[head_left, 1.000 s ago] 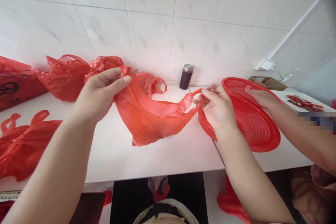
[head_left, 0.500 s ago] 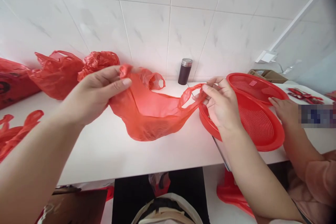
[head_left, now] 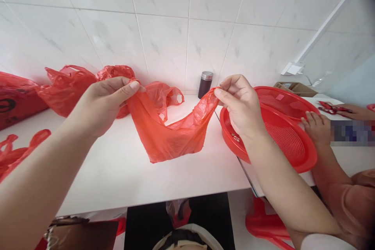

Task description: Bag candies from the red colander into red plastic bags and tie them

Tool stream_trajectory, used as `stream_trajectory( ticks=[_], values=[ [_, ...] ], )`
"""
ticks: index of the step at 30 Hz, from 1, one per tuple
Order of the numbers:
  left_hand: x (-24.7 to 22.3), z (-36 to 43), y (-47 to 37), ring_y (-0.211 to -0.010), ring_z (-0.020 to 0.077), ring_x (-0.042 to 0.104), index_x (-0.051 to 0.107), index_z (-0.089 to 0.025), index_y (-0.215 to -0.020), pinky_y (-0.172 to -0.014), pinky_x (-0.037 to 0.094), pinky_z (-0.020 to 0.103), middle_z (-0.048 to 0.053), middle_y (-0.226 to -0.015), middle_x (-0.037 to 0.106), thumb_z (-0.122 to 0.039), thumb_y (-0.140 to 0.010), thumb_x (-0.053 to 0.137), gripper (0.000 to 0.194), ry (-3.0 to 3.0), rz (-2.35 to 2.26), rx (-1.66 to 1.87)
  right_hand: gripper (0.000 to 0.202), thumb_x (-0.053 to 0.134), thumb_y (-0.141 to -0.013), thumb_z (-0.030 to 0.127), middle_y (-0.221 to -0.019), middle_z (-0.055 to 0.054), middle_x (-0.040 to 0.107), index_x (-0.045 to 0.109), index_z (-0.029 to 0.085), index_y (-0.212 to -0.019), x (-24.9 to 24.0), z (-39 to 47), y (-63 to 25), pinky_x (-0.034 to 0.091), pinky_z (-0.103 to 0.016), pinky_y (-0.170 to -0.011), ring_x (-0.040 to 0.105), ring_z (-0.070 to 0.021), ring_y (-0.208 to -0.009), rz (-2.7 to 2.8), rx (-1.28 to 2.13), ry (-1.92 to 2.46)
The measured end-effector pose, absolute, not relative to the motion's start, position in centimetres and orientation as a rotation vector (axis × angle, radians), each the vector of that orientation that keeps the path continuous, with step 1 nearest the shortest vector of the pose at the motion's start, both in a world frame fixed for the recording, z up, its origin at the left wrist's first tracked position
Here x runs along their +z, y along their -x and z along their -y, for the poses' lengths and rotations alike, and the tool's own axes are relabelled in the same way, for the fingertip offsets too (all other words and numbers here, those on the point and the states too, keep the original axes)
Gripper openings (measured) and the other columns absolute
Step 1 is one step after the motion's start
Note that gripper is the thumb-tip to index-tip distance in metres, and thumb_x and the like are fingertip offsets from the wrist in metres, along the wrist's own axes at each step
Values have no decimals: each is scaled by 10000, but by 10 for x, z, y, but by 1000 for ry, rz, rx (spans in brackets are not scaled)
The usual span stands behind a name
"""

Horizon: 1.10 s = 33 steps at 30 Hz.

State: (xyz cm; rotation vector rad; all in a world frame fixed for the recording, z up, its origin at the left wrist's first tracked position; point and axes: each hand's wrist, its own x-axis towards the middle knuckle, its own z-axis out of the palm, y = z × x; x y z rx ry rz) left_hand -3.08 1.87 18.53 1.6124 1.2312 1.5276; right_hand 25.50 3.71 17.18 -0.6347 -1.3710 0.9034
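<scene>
A thin red plastic bag (head_left: 170, 140) hangs stretched between my two hands above the white table (head_left: 117, 179). My left hand (head_left: 107, 101) pinches its upper left corner between thumb and fingers. The upper right corner is pinched by my right hand (head_left: 241, 105), which is beside the red perforated basket (head_left: 281, 136). Small pale pieces (head_left: 235, 137) lie in that basket near my right wrist. Behind the held bag, another crumpled red bag (head_left: 159, 95) rests on the table.
Full red bags (head_left: 68, 90) line the wall at the left. A dark thermos (head_left: 205, 85) stands at the back. Behind the near basket is a second red basket (head_left: 287, 101). Another person's hand (head_left: 318, 127) touches the near basket's right side.
The bag's top edges have been drawn straighter and its handle loop at the right is gathered up in my right hand. Another hand now shows at the far right by the red items.
</scene>
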Motion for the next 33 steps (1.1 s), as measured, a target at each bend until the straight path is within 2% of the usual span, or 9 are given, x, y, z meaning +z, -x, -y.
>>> stream_trajectory(
  ticks=[3,6,10,13,15,20,25,29,33],
  values=[
    [192,-23,19,-810,148,622,676,-228,-977,-745,524,305,25,-935,664,-391,-854,671,204,-1469,-1005,1368,171,728,-751,149,-742,47,554,588,230,-804,192,-43,-241,497,-265,-665,585,-110,-711,1492,953,601],
    [197,-27,5,-831,149,618,586,-277,-1134,-772,519,318,8,-940,632,-361,-844,686,318,-1595,-951,1030,153,721,-759,149,-724,48,560,594,222,-807,212,-46,-221,492,-270,-655,576,-117,-703,1713,968,517],
    [199,-31,-14,-619,108,481,590,-201,-827,-559,438,246,-22,-688,491,-363,-792,728,216,-1803,-998,624,93,648,-815,156,-722,44,585,582,220,-802,225,-49,-192,501,-287,-688,580,-121,-701,1972,876,415],
    [198,-34,-21,-476,69,294,549,-202,-680,-439,336,216,-66,-551,290,-423,-848,648,294,-1681,-1037,694,47,617,-839,190,-827,23,630,589,227,-848,215,-57,-181,514,-307,-734,605,-130,-756,1994,845,402],
    [196,-36,-19,-441,61,264,589,-204,-703,-418,341,211,-73,-524,261,-466,-863,613,309,-1554,-1092,804,75,624,-839,237,-957,4,643,594,237,-908,200,-67,-183,520,-321,-758,615,-140,-823,1955,842,450],
    [185,-40,-1,-389,71,316,689,-212,-811,-442,422,252,-64,-485,313,-551,-856,577,360,-1432,-1154,918,66,612,-844,260,-861,6,619,571,211,-859,167,-70,-201,514,-317,-742,593,-128,-756,1913,938,596],
    [174,-42,13,-479,112,481,708,-225,-782,-547,473,299,22,-646,600,-540,-828,606,334,-1532,-1212,881,41,584,-879,265,-910,0,626,584,224,-875,170,-41,-206,497,-309,-817,600,-139,-879,1881,856,538],
    [175,-37,10,-566,131,548,680,-229,-794,-586,481,293,16,-707,596,-534,-861,580,328,-1599,-1138,796,114,588,-871,242,-1120,-29,598,576,247,-984,157,-50,-194,480,-362,-887,566,-174,-1044,2014,701,673],
    [178,-35,9,-630,147,579,626,-216,-777,-669,509,323,7,-719,574,-509,-894,550,324,-1598,-1102,771,56,535,-916,277,-1053,-41,592,570,238,-896,146,-55,-192,459,-408,-938,573,-182,-1034,2044,689,704]
  ],
)
